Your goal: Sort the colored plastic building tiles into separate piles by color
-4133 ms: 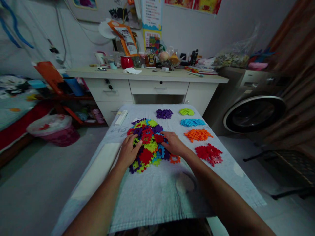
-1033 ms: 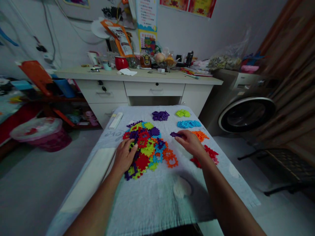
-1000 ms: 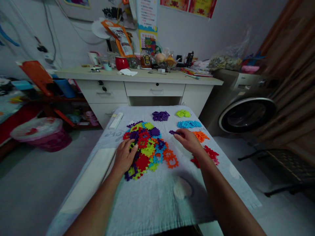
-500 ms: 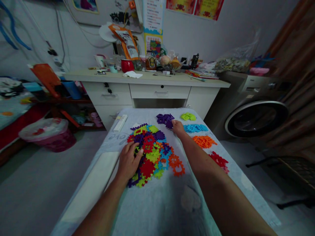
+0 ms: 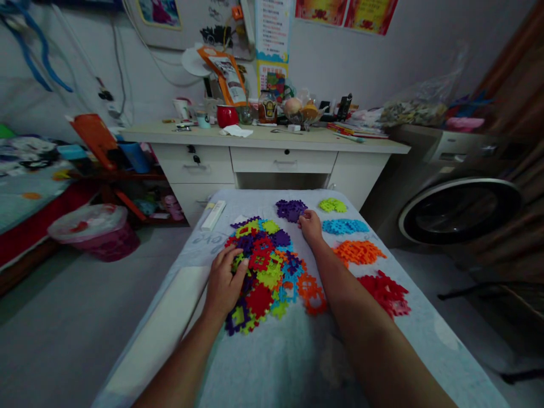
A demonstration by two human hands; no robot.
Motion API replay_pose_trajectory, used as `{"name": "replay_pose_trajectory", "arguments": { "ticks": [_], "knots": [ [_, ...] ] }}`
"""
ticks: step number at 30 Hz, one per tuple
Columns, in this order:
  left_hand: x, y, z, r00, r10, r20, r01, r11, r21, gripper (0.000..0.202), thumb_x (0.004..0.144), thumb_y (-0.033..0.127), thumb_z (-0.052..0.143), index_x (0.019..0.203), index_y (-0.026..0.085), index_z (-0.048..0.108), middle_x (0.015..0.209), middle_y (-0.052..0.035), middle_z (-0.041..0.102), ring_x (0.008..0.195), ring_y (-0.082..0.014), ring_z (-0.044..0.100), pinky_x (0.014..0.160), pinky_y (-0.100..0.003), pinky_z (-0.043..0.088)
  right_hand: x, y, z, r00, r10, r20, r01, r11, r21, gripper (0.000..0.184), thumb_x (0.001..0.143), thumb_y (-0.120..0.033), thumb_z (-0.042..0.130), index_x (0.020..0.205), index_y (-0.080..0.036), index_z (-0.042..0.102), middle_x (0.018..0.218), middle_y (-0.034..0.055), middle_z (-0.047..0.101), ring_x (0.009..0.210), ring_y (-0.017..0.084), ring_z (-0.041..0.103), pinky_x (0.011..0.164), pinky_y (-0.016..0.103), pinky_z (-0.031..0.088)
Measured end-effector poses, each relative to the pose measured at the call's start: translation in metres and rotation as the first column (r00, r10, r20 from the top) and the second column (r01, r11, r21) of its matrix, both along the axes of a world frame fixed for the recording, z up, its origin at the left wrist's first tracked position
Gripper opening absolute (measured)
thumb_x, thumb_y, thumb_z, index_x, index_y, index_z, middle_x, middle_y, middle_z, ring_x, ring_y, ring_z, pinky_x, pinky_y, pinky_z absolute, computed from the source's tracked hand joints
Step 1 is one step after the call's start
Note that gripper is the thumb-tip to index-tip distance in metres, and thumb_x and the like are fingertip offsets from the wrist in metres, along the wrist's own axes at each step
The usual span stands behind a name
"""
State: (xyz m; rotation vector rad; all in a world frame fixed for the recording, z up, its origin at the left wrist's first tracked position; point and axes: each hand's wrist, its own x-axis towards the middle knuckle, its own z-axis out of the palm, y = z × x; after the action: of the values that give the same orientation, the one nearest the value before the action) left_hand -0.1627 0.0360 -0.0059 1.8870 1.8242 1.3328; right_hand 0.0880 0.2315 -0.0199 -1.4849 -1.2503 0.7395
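A mixed heap of gear-edged plastic tiles, in purple, red, lime, blue and orange, spreads over the cloth-covered table. On its left edge rests my left hand, thumb apart from the fingers, gripping nothing visible. My right hand is just beside the purple tile pile, its fingers curled in and no tile showing between them. Single-colour piles line the table's right side: lime tiles, blue tiles, orange tiles and red tiles, partly behind my right forearm.
A white narrow box lies at the table's far left, and a pale flat strip runs along the left edge. Beyond stands a white desk crowded with items. A washing machine is on the right, a lidded pink bin on the left.
My right hand has let go of a purple tile at the purple pile and drawn back slightly. My left hand stays on the heap. The view has shifted a little.
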Motion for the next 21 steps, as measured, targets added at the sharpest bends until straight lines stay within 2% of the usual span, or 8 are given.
{"name": "replay_pose_trajectory", "arguments": {
  "ticks": [3, 6, 12, 15, 17, 21],
  "knots": [
    [0.0, 0.0, 0.0, 1.0, 0.01, 0.003, -0.01, 1.0, 0.001, 0.032, 0.092, 0.043, 0.048, 0.112, 0.022, 0.061, 0.126, -0.0089, 0.057, 0.124, -0.0246, 0.05, 0.111, -0.045, 0.037, 0.004, -0.008, -0.002, 0.988, 0.064, 0.141, -0.078, 0.993, 0.09, 0.026, 0.075, -0.022, 0.052, 0.098, -0.016, 0.063, 0.095, 0.0058, 0.067, 0.084, 0.018, 0.064, 0.078, 0.031, 0.054],
    [0.0, 0.0, 0.0, 1.0, 0.02, 0.008, -0.02, 1.0, 0.006, 0.031, 0.091, 0.043, 0.049, 0.112, 0.023, 0.061, 0.125, -0.0085, 0.057, 0.124, -0.0246, 0.051, 0.111, -0.045, 0.038, 0.005, -0.014, 0.001, 0.948, 0.167, 0.272, -0.2, 0.975, 0.097, 0.023, 0.076, -0.018, 0.048, 0.089, -0.017, 0.067, 0.093, 0.0059, 0.07, 0.092, 0.019, 0.063, 0.091, 0.035, 0.049],
    [-0.001, 0.002, -0.004, 1.0, 0.017, -0.022, -0.017, 0.999, -0.039, 0.034, 0.09, 0.045, 0.049, 0.112, 0.022, 0.062, 0.125, -0.0098, 0.057, 0.122, -0.0255, 0.051, 0.11, -0.047, 0.038, 0.001, -0.024, 0.008, 0.878, 0.272, 0.393, -0.338, 0.935, 0.108, 0.031, 0.077, -0.013, 0.048, 0.098, -0.02, 0.07, 0.107, 0.0047, 0.07, 0.106, 0.018, 0.061, 0.102, 0.035, 0.043],
    [-0.001, 0.002, -0.004, 0.999, 0.017, -0.035, -0.018, 0.998, -0.054, 0.035, 0.09, 0.046, 0.049, 0.112, 0.022, 0.062, 0.125, -0.0095, 0.057, 0.121, -0.0259, 0.052, 0.109, -0.047, 0.039, 0.002, -0.028, 0.015, 0.84, 0.306, 0.448, -0.382, 0.92, 0.087, 0.03, 0.077, -0.014, 0.053, 0.102, -0.019, 0.07, 0.108, 0.0057, 0.069, 0.105, 0.02, 0.06, 0.1, 0.037, 0.043],
    [0.0, 0.001, -0.002, 0.999, 0.02, -0.035, -0.022, 0.998, -0.056, 0.036, 0.089, 0.047, 0.049, 0.112, 0.022, 0.062, 0.124, -0.0091, 0.058, 0.121, -0.026, 0.052, 0.109, -0.047, 0.039, 0.002, -0.031, 0.022, 0.791, 0.375, 0.484, -0.438, 0.899, 0.02, 0.027, 0.076, -0.017, 0.061, 0.101, -0.019, 0.07, 0.105, 0.0062, 0.069, 0.099, 0.02, 0.061, 0.095, 0.036, 0.045],
    [0.001, 0.001, 0.0, 0.999, 0.016, -0.038, -0.018, 0.998, -0.065, 0.037, 0.09, 0.047, 0.048, 0.113, 0.022, 0.062, 0.124, -0.0097, 0.058, 0.121, -0.0261, 0.052, 0.109, -0.047, 0.039, -0.001, -0.037, 0.035, 0.603, 0.557, 0.571, -0.58, 0.797, -0.166, 0.041, 0.067, -0.026, 0.078, 0.106, -0.017, 0.069, 0.101, 0.0059, 0.068, 0.091, 0.019, 0.06, 0.085, 0.032, 0.047]
  ]
}}
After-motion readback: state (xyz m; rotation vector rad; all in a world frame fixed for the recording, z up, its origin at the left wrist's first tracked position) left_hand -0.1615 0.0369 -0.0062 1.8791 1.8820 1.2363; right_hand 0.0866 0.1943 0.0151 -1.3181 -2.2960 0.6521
